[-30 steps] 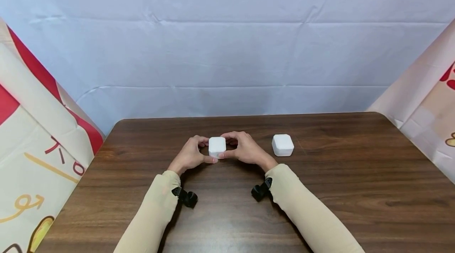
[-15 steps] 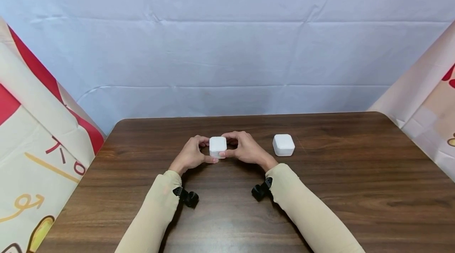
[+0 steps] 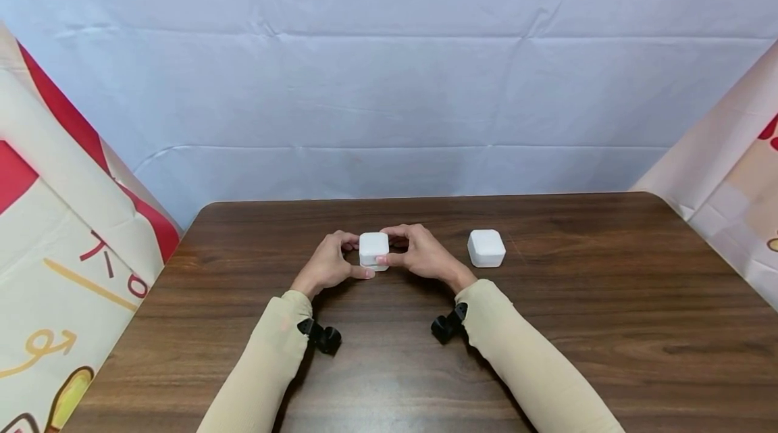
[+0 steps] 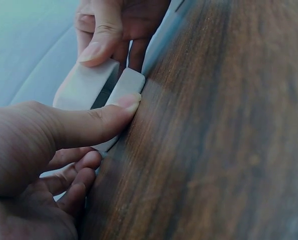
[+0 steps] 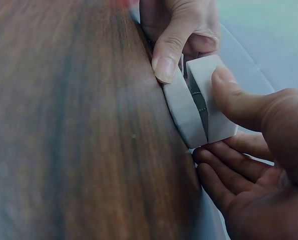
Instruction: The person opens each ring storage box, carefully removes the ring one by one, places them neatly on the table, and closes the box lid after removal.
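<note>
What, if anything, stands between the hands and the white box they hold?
Nothing visible: the left hand grips its base and the right hand its lid directly. The other white box sits to the right, out of the way.

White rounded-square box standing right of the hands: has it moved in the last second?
No. In the head view, the box keeps its place against the far edge of the brown wooden tabletop; slight picture drift carries both.

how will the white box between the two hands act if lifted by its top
The upper half may swing or pull away from the lower half, since they stand partly apart. Both halves look stiff, showing no bend. Flat faces make rolling unlikely.
</note>
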A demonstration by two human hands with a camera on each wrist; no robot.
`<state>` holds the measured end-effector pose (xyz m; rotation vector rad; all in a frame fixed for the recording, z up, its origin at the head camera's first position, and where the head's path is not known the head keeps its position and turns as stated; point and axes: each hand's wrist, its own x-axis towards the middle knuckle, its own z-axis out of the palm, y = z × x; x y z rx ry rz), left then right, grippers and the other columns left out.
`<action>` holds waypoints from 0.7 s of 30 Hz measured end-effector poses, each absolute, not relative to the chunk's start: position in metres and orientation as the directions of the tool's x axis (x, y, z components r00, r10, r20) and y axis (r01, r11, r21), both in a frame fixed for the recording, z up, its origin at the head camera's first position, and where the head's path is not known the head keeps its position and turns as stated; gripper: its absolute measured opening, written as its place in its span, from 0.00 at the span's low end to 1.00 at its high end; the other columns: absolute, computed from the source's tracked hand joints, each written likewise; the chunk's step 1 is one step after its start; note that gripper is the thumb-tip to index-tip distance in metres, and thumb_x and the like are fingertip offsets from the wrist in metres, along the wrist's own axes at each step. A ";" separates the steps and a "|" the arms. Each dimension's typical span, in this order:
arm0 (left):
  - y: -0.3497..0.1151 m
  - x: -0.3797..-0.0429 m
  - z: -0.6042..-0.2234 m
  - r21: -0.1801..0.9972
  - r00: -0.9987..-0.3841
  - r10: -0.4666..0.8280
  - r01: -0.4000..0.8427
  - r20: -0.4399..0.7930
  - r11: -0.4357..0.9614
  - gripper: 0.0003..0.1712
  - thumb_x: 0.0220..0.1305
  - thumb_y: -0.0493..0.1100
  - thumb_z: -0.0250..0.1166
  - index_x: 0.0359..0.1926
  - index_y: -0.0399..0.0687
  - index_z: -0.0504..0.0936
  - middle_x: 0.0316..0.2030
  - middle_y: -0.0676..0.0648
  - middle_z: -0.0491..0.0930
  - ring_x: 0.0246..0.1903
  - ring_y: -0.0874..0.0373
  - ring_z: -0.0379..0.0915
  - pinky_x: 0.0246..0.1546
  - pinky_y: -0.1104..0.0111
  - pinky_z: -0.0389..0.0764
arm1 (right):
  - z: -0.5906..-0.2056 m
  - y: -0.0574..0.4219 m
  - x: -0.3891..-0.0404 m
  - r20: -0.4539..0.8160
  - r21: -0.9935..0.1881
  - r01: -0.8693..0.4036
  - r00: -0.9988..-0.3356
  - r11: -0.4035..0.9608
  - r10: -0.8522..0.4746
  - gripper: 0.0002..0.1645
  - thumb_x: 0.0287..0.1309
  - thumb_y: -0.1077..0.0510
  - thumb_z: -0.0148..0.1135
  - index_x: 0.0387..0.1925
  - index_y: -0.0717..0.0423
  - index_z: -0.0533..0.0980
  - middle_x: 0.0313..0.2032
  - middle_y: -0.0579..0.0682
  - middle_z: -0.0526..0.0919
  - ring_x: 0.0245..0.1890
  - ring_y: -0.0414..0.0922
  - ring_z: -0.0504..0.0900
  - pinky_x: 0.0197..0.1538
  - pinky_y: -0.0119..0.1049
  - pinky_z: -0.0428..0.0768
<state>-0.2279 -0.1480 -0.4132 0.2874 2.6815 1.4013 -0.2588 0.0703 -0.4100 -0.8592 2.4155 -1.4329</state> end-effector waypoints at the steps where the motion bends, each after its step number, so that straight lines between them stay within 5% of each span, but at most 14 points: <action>1: -0.148 -0.228 -0.413 0.821 -0.977 0.213 0.119 -0.004 0.559 0.32 0.49 0.36 0.82 0.56 0.36 0.82 0.50 0.41 0.76 0.47 0.47 0.71 0.52 0.53 0.74 | -0.410 0.070 -0.259 0.116 -0.854 -0.377 -0.810 0.359 -0.574 0.27 0.60 0.58 0.74 0.60 0.61 0.78 0.51 0.54 0.84 0.52 0.49 0.81 0.56 0.48 0.78; 21: -0.148 -0.228 -0.412 0.823 -0.976 0.218 0.116 -0.010 0.556 0.33 0.50 0.37 0.82 0.58 0.37 0.81 0.51 0.42 0.76 0.47 0.48 0.73 0.51 0.54 0.76 | -0.410 0.070 -0.259 0.100 -0.882 -0.337 -0.816 0.329 -0.569 0.26 0.64 0.58 0.70 0.62 0.63 0.77 0.51 0.55 0.83 0.51 0.50 0.81 0.55 0.48 0.78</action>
